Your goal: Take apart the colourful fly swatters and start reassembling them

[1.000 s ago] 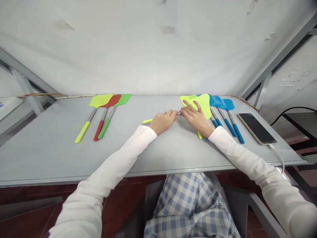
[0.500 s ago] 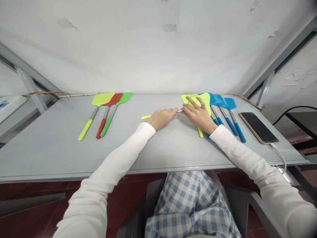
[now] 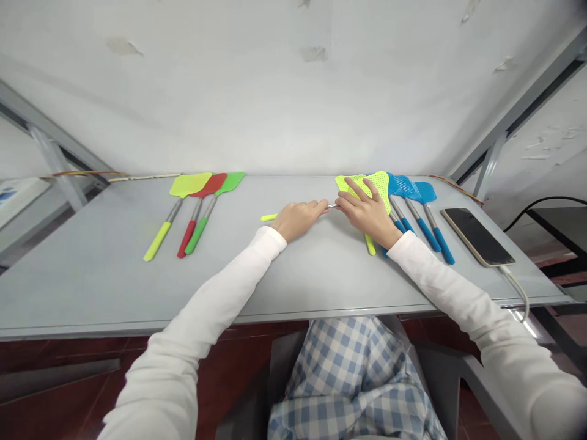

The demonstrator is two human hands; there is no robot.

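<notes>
A yellow fly swatter [image 3: 380, 185] lies crosswise between my hands. Its perforated head is at the right, and the tip of its yellow handle sticks out at the left. My left hand [image 3: 298, 220] is closed around the handle side. With thumb and index finger my right hand [image 3: 367, 214] pinches the metal shaft near the head, its other fingers raised over the head. Beneath that hand rests another yellow fly swatter [image 3: 370, 245], partly covered. Just right of it, several blue fly swatters [image 3: 424, 192] overlap, handles toward me.
Yellow [image 3: 158, 241], red [image 3: 186, 238] and green [image 3: 197, 235] fly swatters lie side by side on the left of the grey table [image 3: 92, 287]. A phone [image 3: 479, 235] with a white cable [image 3: 519, 284] lies at the right. The white wall [image 3: 275, 91] rises behind the table.
Almost nothing differs. Both hands keep their hold on the yellow fly swatter, and the view has shifted very slightly.
</notes>
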